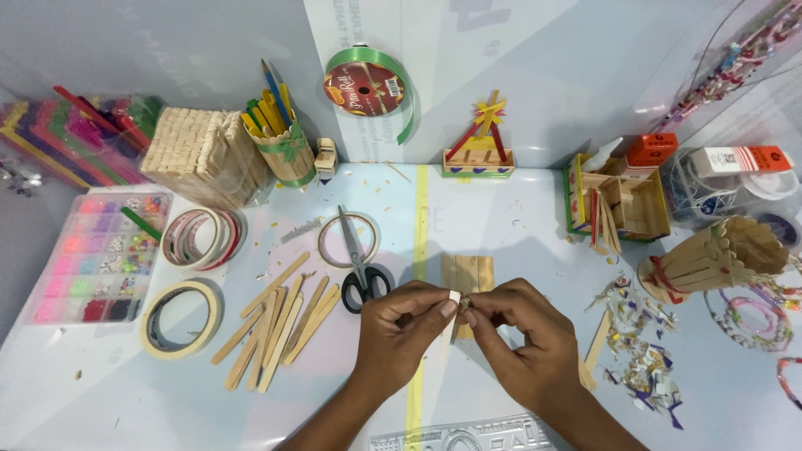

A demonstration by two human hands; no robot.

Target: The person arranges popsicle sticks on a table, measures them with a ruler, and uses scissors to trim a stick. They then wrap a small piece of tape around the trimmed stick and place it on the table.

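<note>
My left hand (401, 330) and my right hand (522, 338) meet over the middle of the white table, fingertips pinched together on a small pale strip, probably tape (456, 296). Just behind the fingers lies a small flat panel of joined wooden sticks (468, 271). Black-handled scissors (359, 259) rest to the left of my left hand, blades lying across a tape ring. A loose pile of wooden craft sticks (280, 330) lies farther left.
Tape rolls (180, 317) and a bead organiser box (100, 255) sit at left. A stick bundle (196, 154), pencil cup (284, 142) and green ribbon spool (368, 83) stand behind. At right are a stick box (622, 200), a stick basket (718, 255) and paper scraps (639, 351).
</note>
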